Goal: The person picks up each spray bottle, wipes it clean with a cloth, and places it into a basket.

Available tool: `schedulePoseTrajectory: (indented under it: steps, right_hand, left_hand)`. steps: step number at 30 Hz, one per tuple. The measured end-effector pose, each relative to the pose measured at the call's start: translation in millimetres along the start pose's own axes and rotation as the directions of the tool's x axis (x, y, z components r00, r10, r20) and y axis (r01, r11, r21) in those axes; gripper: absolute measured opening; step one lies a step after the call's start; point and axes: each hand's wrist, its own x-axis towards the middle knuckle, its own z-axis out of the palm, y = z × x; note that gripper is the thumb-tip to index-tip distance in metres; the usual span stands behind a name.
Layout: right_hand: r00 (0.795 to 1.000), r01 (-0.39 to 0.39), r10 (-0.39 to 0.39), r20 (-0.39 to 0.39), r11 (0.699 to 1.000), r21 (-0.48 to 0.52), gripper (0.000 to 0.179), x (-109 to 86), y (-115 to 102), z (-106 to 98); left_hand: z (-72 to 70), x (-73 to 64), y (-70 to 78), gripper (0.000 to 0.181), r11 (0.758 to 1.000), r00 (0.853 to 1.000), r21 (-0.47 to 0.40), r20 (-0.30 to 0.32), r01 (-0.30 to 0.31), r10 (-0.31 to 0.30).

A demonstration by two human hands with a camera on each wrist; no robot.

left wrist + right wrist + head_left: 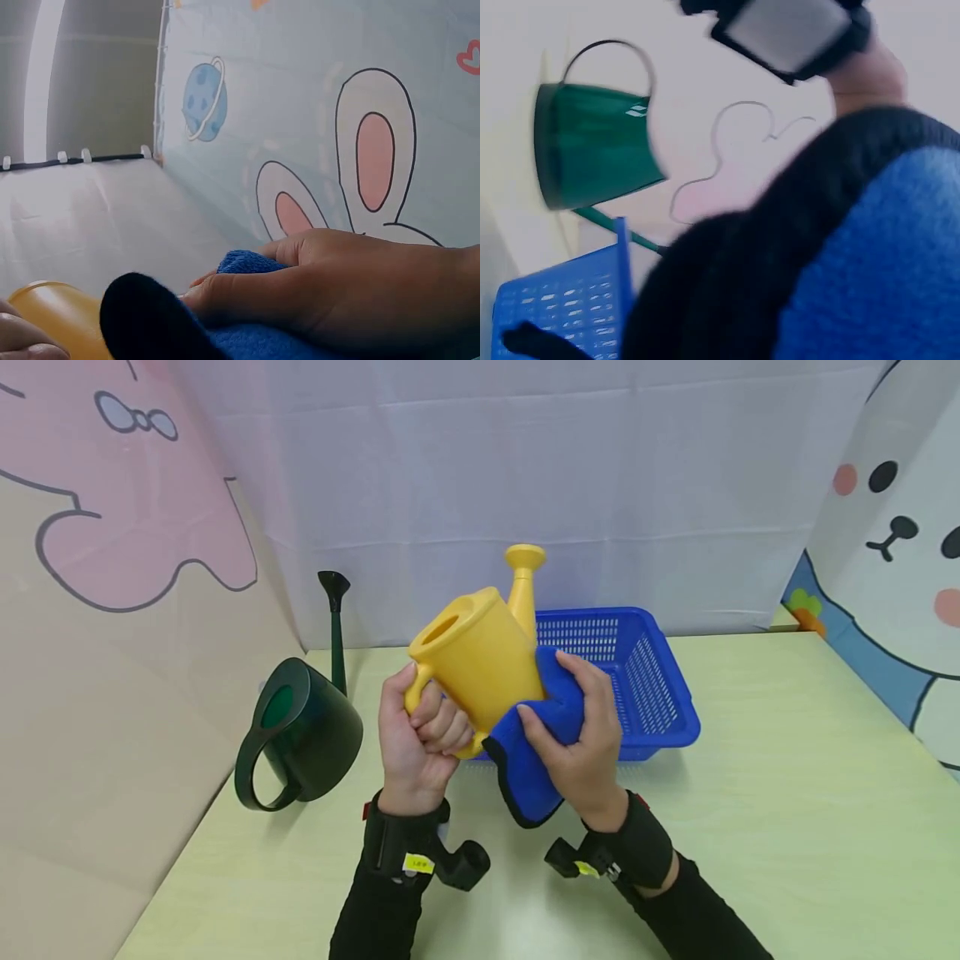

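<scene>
The yellow watering can point(491, 652), its handle gripped by the left hand point(418, 743) above the bench point(780, 827), hides part of the blue basket point(651, 687), its base partly covered by the blue cloth point(534, 781) that the right hand point(583, 750) holds.

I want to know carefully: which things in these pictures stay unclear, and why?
- Head view: part of the yellow watering can, covered by the blue cloth and right hand.
- Head view: the left part of the blue basket, behind the yellow can.
- Left wrist view: most of the left hand, cut off by the left edge.
- Right wrist view: a pale mark on the green watering can, too small and blurred.
</scene>
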Motion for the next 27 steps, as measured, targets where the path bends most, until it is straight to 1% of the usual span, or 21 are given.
schedulePoseTrajectory:
  steps: [2, 4, 6, 8, 10, 11, 12, 14, 16, 17, 19, 21, 22, 24, 25, 27]
  right_hand:
    - [0.997, -0.074, 0.071, 0.036, 0.995, 0.063, 0.059, 4.1, 3, -5]
    - [0.983, -0.171, 0.161, 0.089, 0.977, 0.13, 0.052, 8.0, 7, -11]
    - [0.955, -0.286, 0.264, 0.135, 0.941, 0.183, 0.045, 11.9, 11, -15]
    - [0.92, -0.383, 0.354, 0.165, 0.903, 0.195, 0.042, 15.5, 14, -19]
    - [0.89, -0.449, 0.42, 0.174, 0.873, 0.19, 0.041, 17.9, 15, -21]
    - [0.88, -0.471, 0.444, 0.171, 0.864, 0.179, 0.04, 18.5, 15, -21]
    - [0.879, -0.473, 0.449, 0.162, 0.865, 0.168, 0.039, 18.8, 15, -21]
    - [0.893, -0.447, 0.431, 0.132, 0.882, 0.146, 0.038, 17.7, 13, -20]
    - [0.92, -0.39, 0.381, 0.093, 0.913, 0.12, 0.037, 15.5, 10, -18]
    - [0.936, -0.35, 0.344, 0.071, 0.931, 0.107, 0.037, 14.3, 9, -17]
    - [0.969, -0.248, 0.246, 0.026, 0.966, 0.074, 0.034, 11.6, 6, -15]
    - [0.99, -0.14, 0.14, -0.009, 0.99, 0.035, 0.036, 8.3, 2, -12]
    - [0.996, -0.081, 0.081, -0.023, 0.997, 0.013, 0.038, 6.6, 0, -10]
    - [0.998, 0.047, -0.049, -0.046, 0.998, -0.038, 0.041, 2.9, -4, -6]
    - [0.992, 0.112, -0.115, -0.05, 0.992, -0.063, 0.042, 1.1, -6, -3]
    - [0.967, 0.24, -0.247, -0.054, 0.964, -0.115, 0.037, -1.8, -10, 1]
  left_hand:
    - [0.5, -0.4, 0.5, 0.048, 1.0, 1.0, 0.004, 0.006, 0.002, -0.002]
    - [0.8, -0.7, 0.9, 0.048, 1.0, 1.0, 0.006, 0.015, 0.004, -0.004]
    - [1.1, -1.1, 1.3, 0.047, 1.0, 1.0, 0.005, 0.02, 0.011, -0.011]
    - [1.7, -1.4, 1.7, 0.048, 1.0, 1.0, 0.012, 0.019, 0.019, -0.019]
    - [2.3, -1.8, 1.9, 0.048, 0.999, 1.0, 0.02, 0.016, 0.026, -0.026]
    - [2.3, -2.1, 2.0, 0.048, 0.999, 1.0, 0.027, 0.012, 0.027, -0.028]
    - [2.4, -2.2, 2.1, 0.048, 0.999, 1.0, 0.032, 0.009, 0.029, -0.029]
    - [2.2, -2.4, 2.3, 0.048, 0.999, 1.0, 0.037, 0.004, 0.03, -0.03]
    - [1.8, -2.6, 2.3, 0.048, 0.999, 1.0, 0.035, 0.005, 0.03, -0.03]
    - [1.5, -2.7, 2.3, 0.048, 0.999, 1.0, 0.031, 0.005, 0.029, -0.029]
    - [1.3, -2.9, 2.4, 0.048, 0.999, 1.0, 0.026, 0.003, 0.029, -0.029]
    - [1.1, -3.1, 2.2, 0.048, 1.0, 1.0, 0.016, 0.005, 0.026, -0.026]
    - [1.0, -3.3, 2.1, 0.048, 1.0, 1.0, 0.012, 0.004, 0.026, -0.027]
    - [0.8, -3.4, 1.6, 0.048, 1.0, 1.0, 0.011, 0.002, 0.026, -0.026]
    - [0.7, -3.2, 1.2, 0.048, 1.0, 1.0, 0.011, 0.001, 0.026, -0.026]
    - [0.5, -2.8, 0.2, 0.048, 1.0, 1.0, 0.012, 0.0, 0.029, -0.029]
